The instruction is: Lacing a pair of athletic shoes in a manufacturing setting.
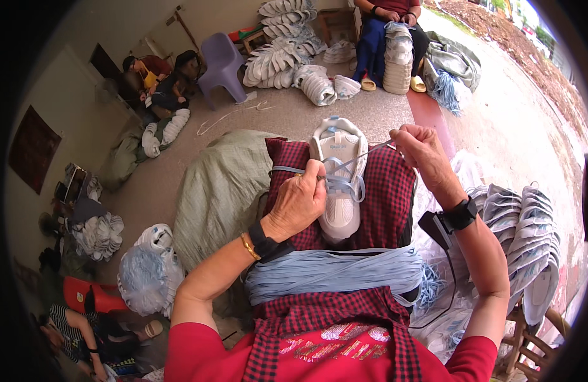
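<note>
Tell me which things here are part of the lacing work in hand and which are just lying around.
In use:
- white shoe on the lap
- light blue lace, held at the shoe by the left hand, pulled up by the right hand
- bundle of blue laces across the lap

Lying about:
- purple chair
- stacked shoe uppers at the right
- grey sack

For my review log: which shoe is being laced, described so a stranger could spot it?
On the red checked cloth across the person's lap lies one white shoe upper, under the left hand. Unlike the stacked uppers alongside, it carries pale blue lace.
</note>
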Available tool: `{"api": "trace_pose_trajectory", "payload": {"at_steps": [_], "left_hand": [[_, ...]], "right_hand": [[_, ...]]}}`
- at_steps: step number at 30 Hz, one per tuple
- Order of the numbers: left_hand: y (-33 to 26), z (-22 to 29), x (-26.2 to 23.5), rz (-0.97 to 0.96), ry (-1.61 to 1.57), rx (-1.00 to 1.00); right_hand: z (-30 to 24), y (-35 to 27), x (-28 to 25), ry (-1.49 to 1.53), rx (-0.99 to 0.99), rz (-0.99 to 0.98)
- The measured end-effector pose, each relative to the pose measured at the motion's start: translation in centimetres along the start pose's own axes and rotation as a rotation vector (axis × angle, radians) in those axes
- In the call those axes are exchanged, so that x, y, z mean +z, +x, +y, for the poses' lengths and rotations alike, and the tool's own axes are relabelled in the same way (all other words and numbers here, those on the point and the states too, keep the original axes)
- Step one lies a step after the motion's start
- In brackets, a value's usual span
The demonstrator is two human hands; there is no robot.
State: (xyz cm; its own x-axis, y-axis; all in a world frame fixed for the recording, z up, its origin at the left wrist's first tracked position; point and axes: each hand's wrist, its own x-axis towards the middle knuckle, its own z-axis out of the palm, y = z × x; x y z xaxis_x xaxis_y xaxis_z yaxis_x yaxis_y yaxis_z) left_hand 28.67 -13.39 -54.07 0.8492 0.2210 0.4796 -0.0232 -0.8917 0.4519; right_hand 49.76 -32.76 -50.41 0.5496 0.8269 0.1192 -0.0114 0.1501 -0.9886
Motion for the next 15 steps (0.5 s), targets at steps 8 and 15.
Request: {"api": "trace_pose_trajectory", "payload": {"at_steps": [8,15], "left_hand": [[1.1,-1.8,-1.9,0.194,0.178,0.091],[0.4,-2.7,-1.5,0.156,0.093,0.058]], "right_hand": [[0.6,-2.9,4.4,-1.082,-0.579,-0.192],[2.8,-3.6,5.8,-1.232,-0.474,-0.328]]}}
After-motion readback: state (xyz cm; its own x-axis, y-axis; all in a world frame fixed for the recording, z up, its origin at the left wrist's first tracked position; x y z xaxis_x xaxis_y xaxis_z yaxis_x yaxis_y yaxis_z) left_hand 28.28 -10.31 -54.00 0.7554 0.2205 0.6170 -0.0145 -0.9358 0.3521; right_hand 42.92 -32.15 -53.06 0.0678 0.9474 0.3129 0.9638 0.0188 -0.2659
